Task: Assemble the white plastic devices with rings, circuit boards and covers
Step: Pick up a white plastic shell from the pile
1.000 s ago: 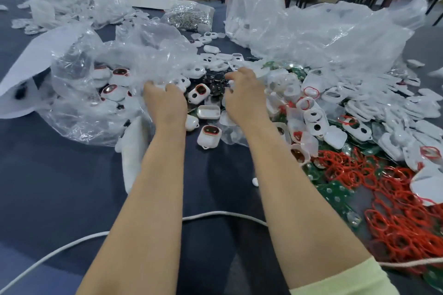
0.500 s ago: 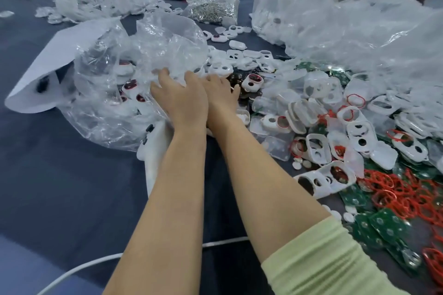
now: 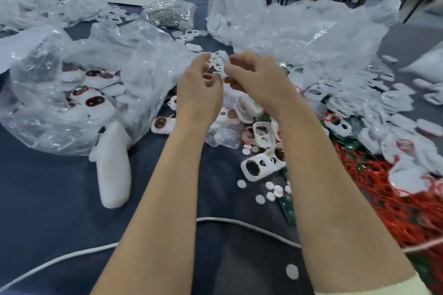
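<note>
Both hands are raised above the dark blue table [image 3: 60, 211], close together. My left hand [image 3: 199, 88] grips a white device part with a dark, red-ringed opening [image 3: 208, 76]. My right hand [image 3: 259, 79] pinches a white plastic cover [image 3: 218, 62] with cut-outs, held up between the two hands. The frame is blurred, so finer detail of the two parts is unclear. Loose white covers [image 3: 261, 167] lie under my right forearm. A heap of red rings [image 3: 407, 199] lies at the right, with green circuit boards [image 3: 287, 208] beside it.
A clear plastic bag [image 3: 79, 93] at the left holds several assembled white devices. Crumpled plastic bags [image 3: 311, 29] fill the back and right. A bag of metal parts [image 3: 167, 13] lies at the back. A white tool [image 3: 115, 170] and a white cable [image 3: 239, 223] lie near me.
Both hands have lifted off the pile near the bag and come up together, each now holding a white part. The camera view has shifted slightly.
</note>
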